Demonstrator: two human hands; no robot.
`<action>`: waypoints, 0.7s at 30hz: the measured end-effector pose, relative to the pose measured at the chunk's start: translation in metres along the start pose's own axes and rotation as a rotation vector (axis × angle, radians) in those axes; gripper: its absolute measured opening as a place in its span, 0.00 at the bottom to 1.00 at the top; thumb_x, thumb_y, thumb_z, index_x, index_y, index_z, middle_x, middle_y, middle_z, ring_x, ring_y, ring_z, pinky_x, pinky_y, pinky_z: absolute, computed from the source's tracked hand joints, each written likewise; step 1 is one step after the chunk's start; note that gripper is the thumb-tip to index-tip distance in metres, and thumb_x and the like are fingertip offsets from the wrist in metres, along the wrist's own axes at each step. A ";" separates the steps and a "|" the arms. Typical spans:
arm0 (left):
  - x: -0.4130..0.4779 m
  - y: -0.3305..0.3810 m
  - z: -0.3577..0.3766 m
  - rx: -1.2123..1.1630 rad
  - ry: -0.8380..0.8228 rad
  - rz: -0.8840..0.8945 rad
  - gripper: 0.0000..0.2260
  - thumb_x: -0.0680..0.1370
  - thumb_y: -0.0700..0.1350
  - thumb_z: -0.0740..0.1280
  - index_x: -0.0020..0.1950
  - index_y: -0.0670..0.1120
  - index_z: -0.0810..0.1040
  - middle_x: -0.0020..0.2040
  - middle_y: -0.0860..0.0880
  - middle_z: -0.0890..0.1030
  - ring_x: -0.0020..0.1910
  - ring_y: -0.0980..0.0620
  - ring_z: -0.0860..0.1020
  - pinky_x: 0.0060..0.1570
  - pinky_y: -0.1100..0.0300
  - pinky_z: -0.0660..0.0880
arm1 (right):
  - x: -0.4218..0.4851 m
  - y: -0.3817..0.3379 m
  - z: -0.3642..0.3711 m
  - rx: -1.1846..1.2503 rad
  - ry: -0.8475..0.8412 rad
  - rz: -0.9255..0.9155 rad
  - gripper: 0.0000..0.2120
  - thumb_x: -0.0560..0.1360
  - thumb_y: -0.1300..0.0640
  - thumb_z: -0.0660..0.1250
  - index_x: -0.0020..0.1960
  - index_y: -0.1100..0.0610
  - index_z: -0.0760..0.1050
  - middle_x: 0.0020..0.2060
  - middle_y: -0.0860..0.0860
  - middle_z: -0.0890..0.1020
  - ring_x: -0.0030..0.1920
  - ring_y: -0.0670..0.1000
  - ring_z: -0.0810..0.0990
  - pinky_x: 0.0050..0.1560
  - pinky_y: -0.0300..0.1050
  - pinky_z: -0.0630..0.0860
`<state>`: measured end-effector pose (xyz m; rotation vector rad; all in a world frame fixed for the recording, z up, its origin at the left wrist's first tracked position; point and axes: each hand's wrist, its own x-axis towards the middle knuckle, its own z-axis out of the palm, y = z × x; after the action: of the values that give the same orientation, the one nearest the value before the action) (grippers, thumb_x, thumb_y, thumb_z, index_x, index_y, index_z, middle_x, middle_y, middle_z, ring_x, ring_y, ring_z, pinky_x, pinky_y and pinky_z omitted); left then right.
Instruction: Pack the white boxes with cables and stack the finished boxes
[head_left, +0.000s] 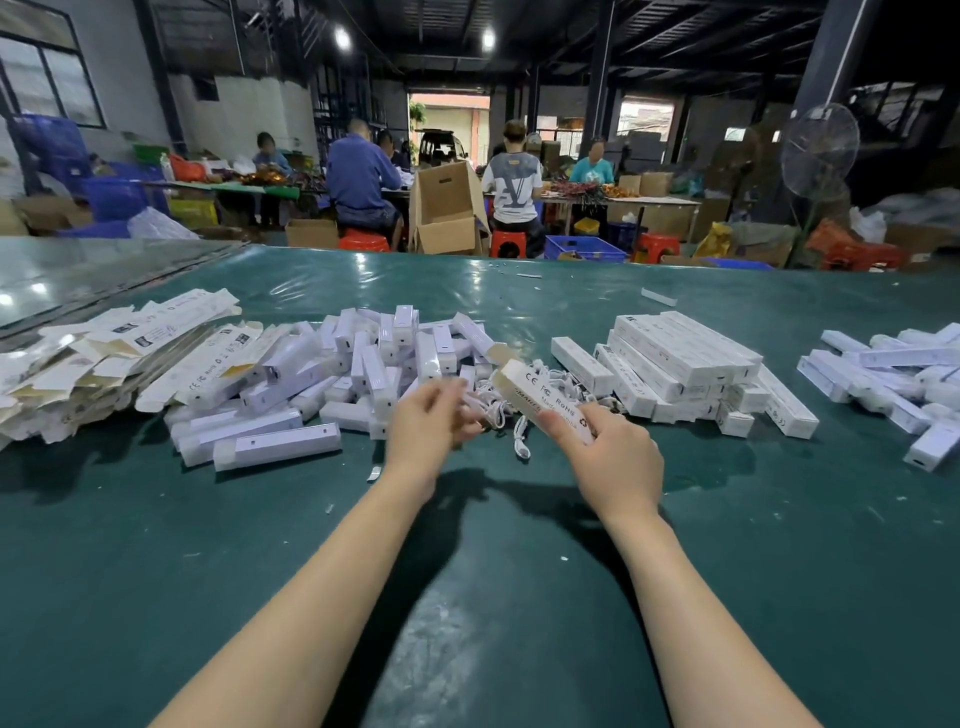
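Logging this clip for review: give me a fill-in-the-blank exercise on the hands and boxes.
1. The right hand grips a white box printed CE, FC and ____.
2. The left hand pinches a white ____.
3. The neat stack of boxes lies to the right hand's ____.
4. The flat unfolded cartons lie on the ____ of the table.
Missing: RoHS; cable; right; left.

A single wide-angle camera sat on the person's head, facing forward and down across the green worktop (156, 571). It was close above both forearms, which entered from 6 o'clock, with the left hand (423, 421) and right hand (613, 457) near centre. Toward 12 o'clock it reached seated workers (358, 176), well apart.
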<state>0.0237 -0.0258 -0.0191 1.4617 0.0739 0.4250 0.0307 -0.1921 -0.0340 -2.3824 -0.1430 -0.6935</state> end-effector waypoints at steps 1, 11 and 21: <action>0.000 0.006 -0.010 -0.246 0.051 -0.071 0.09 0.80 0.40 0.60 0.42 0.43 0.77 0.33 0.50 0.80 0.28 0.60 0.78 0.31 0.67 0.76 | 0.000 0.000 0.001 -0.041 -0.036 -0.015 0.26 0.71 0.34 0.59 0.30 0.54 0.60 0.26 0.47 0.68 0.35 0.57 0.70 0.31 0.46 0.60; -0.016 0.016 -0.035 -0.522 0.151 -0.040 0.08 0.77 0.37 0.63 0.45 0.47 0.66 0.32 0.51 0.81 0.29 0.59 0.79 0.29 0.67 0.75 | -0.005 -0.010 0.000 -0.021 -0.242 -0.142 0.27 0.71 0.36 0.61 0.27 0.55 0.58 0.23 0.48 0.66 0.28 0.48 0.65 0.28 0.45 0.57; -0.030 0.018 -0.021 -0.282 0.117 0.161 0.11 0.77 0.34 0.62 0.44 0.49 0.64 0.37 0.49 0.82 0.34 0.52 0.80 0.35 0.60 0.79 | 0.000 -0.009 -0.006 0.199 -0.273 -0.079 0.26 0.72 0.40 0.63 0.26 0.53 0.57 0.22 0.48 0.63 0.29 0.60 0.74 0.33 0.46 0.62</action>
<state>-0.0142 -0.0143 -0.0105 1.1683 -0.0110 0.6269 0.0255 -0.1881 -0.0251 -2.2768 -0.4053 -0.3670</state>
